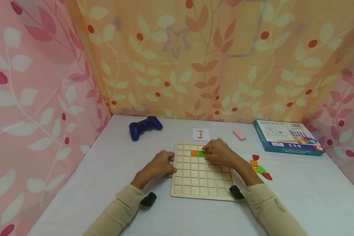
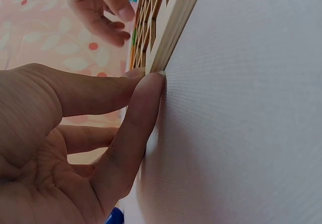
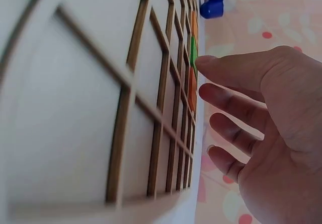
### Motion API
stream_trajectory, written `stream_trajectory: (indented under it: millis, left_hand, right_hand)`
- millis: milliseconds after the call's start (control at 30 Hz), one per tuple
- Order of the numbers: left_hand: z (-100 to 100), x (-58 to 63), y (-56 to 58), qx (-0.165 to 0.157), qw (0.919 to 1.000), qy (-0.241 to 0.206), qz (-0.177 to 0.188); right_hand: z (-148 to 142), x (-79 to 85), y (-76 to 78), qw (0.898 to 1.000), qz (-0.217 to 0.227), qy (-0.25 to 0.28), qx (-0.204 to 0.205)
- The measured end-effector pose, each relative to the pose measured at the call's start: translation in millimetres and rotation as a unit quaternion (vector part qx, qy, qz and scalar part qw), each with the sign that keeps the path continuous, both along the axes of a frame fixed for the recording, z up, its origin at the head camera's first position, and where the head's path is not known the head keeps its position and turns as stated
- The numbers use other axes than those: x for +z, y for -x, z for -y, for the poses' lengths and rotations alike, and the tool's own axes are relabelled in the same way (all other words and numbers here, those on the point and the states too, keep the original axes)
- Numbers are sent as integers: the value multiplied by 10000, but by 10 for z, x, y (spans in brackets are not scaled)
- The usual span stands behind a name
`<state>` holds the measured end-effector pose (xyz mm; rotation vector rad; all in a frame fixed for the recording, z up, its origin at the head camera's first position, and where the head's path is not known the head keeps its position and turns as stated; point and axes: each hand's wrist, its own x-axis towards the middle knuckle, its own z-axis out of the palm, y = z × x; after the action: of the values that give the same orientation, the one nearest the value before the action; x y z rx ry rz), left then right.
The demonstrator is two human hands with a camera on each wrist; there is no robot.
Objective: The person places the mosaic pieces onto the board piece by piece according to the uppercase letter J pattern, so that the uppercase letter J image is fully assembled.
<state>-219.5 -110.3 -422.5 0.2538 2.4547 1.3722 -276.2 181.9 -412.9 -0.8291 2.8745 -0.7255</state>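
A wooden grid board point(image 1: 194, 182) lies flat at the centre of the head view. Near its top edge, a left orange tile point(image 1: 194, 153), a green tile point(image 1: 201, 153) and a right orange tile point(image 3: 192, 88) sit side by side in one row of squares. The right hand point(image 1: 219, 152) is over the right orange tile, its grip loose, thumb and fingertips apart; whether it touches that tile cannot be told. The left hand point(image 1: 160, 164) has its thumb and fingers against the board's left edge, its grip relaxed, the thumb apart from the fingers.

Just right of the board lies a scatter of loose red, orange and green tiles point(image 1: 261, 169). Above the board, a gridded pattern card point(image 1: 200, 134) shows a coloured hook shape, with a pink block point(image 1: 239, 134) to its right. A blue game controller point(image 1: 145, 127) sits to the upper left, and a teal-edged box point(image 1: 289, 137) lies at the right. All rest on a white counter point(image 1: 91, 196), backed by a leaf-patterned curtain point(image 1: 177, 82). Beige sleeves point(image 1: 115, 209) enter from the bottom.
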Motion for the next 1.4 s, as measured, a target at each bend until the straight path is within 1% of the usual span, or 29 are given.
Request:
stream_trajectory:
  millis: [100, 233, 333, 500, 567, 700, 833, 933, 1100, 1233, 1400]
  left_hand:
    - [-6, 3, -3, 16, 10000, -8, -12]
    - [-10, 8, -15, 39, 10000, -71, 45]
    - [-9, 12, -26, 59, 9999, -98, 95]
    - [1, 20, -40, 89, 9999, -87, 92]
    - [4, 21, -39, 98, 9998, -108, 101]
    - [6, 11, -31, 107, 9998, -158, 115]
    - [4, 11, -31, 91, 9998, -150, 77]
    - [2, 14, -33, 77, 9999, -122, 63]
    - [10, 21, -45, 71, 9999, -116, 70]
    - [7, 13, -42, 46, 9999, -80, 49]
    - [3, 21, -33, 56, 9999, -79, 68]
  right_hand:
    - [-108, 27, -53, 9996, 169, 121, -179]
    - [-290, 37, -148, 9993, 110, 174, -314]
    - [-442, 44, -220, 9991, -7, 94, -418]
    - [-700, 51, -341, 9978, -52, -87, -658]
    - [-798, 50, -383, 9969, -21, -155, -768]
    - [-986, 52, -457, 9961, 23, -216, -854]
    - [-1150, 59, -525, 9953, 191, -234, -916]
    - [-1252, 65, -576, 9946, 356, -261, -940]
    - [-1365, 64, -639, 9938, 424, -326, -976]
    - [-1431, 75, -674, 9925, 514, -408, -1028]
    - [-1507, 81, -698, 9892, 734, -458, -1183]
